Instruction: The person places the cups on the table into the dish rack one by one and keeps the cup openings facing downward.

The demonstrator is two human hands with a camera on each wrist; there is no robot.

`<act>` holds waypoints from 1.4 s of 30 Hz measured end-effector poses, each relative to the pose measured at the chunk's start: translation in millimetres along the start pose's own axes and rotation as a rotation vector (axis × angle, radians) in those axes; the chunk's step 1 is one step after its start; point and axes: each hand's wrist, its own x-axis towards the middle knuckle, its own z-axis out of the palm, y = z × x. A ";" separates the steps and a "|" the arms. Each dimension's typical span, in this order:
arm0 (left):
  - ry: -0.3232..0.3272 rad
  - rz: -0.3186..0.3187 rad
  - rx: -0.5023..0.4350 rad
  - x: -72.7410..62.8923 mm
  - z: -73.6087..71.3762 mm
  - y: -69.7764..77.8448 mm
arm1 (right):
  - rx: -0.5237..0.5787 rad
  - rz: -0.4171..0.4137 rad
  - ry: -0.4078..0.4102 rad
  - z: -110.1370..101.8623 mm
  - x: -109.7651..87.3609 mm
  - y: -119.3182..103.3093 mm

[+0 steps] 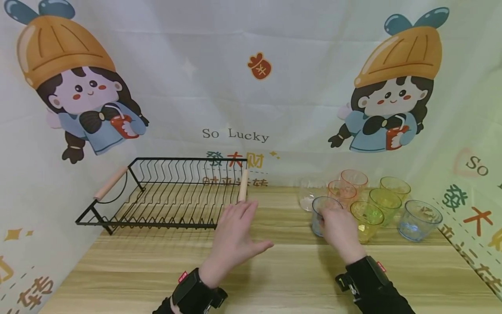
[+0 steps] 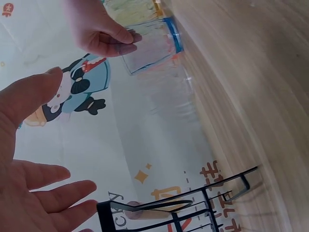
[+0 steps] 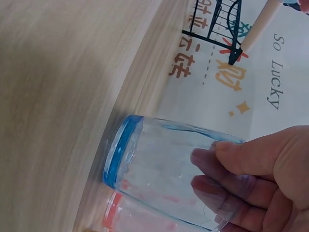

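My right hand (image 1: 342,231) pinches the rim of a blue-tinted glass tumbler (image 3: 154,159), thumb outside and fingers inside. The tumbler stands upright close over the wooden tabletop, at the front left of a group of glasses. In the right wrist view its thick blue base shows, with a red glass (image 3: 113,212) beside it. My left hand (image 1: 233,235) is held with fingers spread and nothing in them. It hovers by the right front of a black wire dish rack (image 1: 157,225), its fingertips overlapping the lower end of the wooden handle (image 1: 244,183) in the head view.
Behind and right of the held tumbler stand a clear glass (image 1: 307,198), red glasses (image 1: 354,178), several yellow glasses (image 1: 385,205) and another blue glass (image 1: 419,224). A printed cloth (image 1: 298,87) hangs along the table's back and sides.
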 end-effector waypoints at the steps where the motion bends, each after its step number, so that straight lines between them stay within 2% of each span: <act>1: -0.010 -0.002 -0.001 0.6 -0.6 0.2 | 0.008 0.004 0.001 0.0 -0.1 0.5; 10: -0.088 -0.012 -0.025 7.2 -10.9 3.0 | 0.044 -0.044 0.107 -11.3 -2.7 -3.0; 15: -0.108 -0.030 -0.054 9.8 -14.6 2.7 | 0.077 -0.040 0.118 -25.9 -2.4 -9.4; 30: -0.111 -0.132 -0.193 13.0 -19.2 3.6 | 0.211 -0.035 0.141 -53.5 -1.9 -29.7; 36: -0.084 -0.148 -0.302 17.8 -16.4 7.5 | 0.266 -0.055 0.171 -56.2 0.0 -39.1; 42: -0.066 -0.154 -0.353 21.7 -11.7 10.6 | 0.285 -0.042 0.164 -56.4 0.6 -47.9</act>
